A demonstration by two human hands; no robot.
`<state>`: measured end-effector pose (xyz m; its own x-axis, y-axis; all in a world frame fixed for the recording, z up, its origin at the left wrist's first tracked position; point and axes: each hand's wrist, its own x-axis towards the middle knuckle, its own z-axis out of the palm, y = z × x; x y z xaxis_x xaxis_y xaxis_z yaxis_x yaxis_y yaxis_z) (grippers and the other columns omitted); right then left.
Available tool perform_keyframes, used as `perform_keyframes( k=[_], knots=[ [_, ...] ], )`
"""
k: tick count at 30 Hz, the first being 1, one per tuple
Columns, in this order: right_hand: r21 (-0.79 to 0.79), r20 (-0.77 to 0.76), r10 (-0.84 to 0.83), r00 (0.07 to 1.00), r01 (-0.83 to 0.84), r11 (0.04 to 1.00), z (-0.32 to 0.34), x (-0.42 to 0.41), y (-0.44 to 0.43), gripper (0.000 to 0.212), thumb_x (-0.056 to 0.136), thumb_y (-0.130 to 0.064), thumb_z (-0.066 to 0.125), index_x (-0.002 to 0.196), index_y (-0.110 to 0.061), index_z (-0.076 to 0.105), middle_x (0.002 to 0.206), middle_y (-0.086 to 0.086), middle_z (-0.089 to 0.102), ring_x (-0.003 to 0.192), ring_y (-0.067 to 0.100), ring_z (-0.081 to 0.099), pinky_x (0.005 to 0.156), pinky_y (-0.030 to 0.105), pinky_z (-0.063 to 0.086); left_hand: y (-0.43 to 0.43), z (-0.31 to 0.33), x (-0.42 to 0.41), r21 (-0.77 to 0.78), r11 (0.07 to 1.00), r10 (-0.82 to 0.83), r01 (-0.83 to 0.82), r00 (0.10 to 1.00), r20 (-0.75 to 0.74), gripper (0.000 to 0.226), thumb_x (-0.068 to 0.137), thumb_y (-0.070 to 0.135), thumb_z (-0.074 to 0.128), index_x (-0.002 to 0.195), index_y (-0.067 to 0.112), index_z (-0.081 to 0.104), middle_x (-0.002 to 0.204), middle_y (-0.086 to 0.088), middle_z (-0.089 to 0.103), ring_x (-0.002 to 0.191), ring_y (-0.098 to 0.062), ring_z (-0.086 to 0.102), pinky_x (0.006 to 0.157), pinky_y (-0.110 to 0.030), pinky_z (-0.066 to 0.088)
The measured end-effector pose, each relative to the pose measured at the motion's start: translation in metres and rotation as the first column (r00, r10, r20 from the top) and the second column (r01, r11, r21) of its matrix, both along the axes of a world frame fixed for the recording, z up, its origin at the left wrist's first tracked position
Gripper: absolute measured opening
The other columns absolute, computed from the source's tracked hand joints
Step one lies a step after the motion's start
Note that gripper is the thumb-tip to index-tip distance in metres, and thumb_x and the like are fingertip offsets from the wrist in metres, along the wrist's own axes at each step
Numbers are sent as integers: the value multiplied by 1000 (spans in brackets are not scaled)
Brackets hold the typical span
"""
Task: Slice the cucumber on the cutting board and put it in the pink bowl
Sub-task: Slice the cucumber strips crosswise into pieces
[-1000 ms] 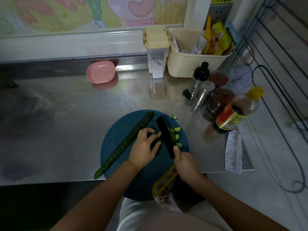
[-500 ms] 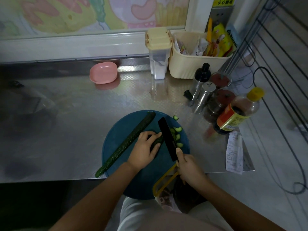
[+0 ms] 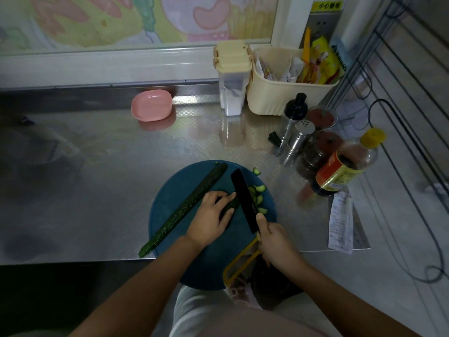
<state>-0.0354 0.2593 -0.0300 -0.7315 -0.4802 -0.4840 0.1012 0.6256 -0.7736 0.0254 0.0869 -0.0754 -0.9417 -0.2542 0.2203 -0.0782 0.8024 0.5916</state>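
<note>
A round blue cutting board (image 3: 175, 190) lies at the steel counter's front edge. On its left lies a long cucumber half (image 3: 184, 207), diagonal. My left hand (image 3: 210, 218) holds down a shorter cucumber piece (image 3: 229, 206) with curled fingers. My right hand (image 3: 277, 242) grips the handle of a black knife (image 3: 244, 199), whose blade stands at the piece's cut end. Several green slices (image 3: 260, 198) lie right of the blade. The pink bowl (image 3: 151, 105) sits far back on the counter.
At the back right stand a cream lidded container (image 3: 233, 76) and a cream basket (image 3: 284, 93) of packets. Shakers (image 3: 297, 142), jars and a sauce bottle (image 3: 345, 164) crowd the right side. A paper receipt (image 3: 340, 222) lies by the counter's right edge.
The knife blade has shifted slightly left along the cucumber piece, and my left hand's fingers have drawn back with it. The slices beside the blade stay put.
</note>
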Motion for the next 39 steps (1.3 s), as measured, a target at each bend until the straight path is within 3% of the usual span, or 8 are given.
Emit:
perform_keyframes(
  k=[4,15,20,27,34,39],
  knots=[
    [8,-11,-3,1000,3,1000,-3,0,-1,59,98,-48,29,49,-16,36,35,-5,35,36,9,35,49,31,29,0,-2,0,-2,1000,-1,1,1000,-3,46,96,35,41,131,8,54,112,-12,56,108,-18,44,98,-15,27],
    [122,-157,90,984,-72,990,0,2,-8,59,100,-45,24,52,-14,42,52,3,47,52,21,49,58,39,42,-1,-2,-1,-1,1000,-15,15,1000,-20,43,95,29,44,130,7,55,106,-10,56,103,-15,42,97,-9,24],
    [165,-152,99,983,-74,984,-4,7,-15,60,102,-41,22,58,-9,47,54,3,48,48,12,44,43,17,31,-2,-3,-2,0,1000,-20,20,999,-30,42,95,29,45,130,7,55,106,-10,56,103,-15,42,98,-9,23],
    [64,-56,-2,998,6,998,-9,6,-4,59,100,-46,25,55,-10,41,51,4,44,46,15,42,50,30,32,-1,-3,0,8,1000,0,1,1000,-27,44,95,32,44,131,8,54,104,-9,57,101,-15,44,95,-13,28],
    [19,-25,27,999,-27,999,0,2,-1,58,98,-48,27,50,-17,34,38,-5,33,35,8,31,47,29,26,1,1,-1,0,1000,15,-15,999,-33,41,94,32,46,126,7,56,98,-7,56,96,-14,45,91,-15,31],
    [7,-12,36,999,-36,999,3,3,0,56,99,-47,27,53,-16,36,45,-2,36,40,11,35,51,31,30,1,-1,-1,-10,1000,21,-22,1000,-22,40,94,32,47,122,7,58,98,-8,57,95,-16,47,89,-18,34]
  ],
)
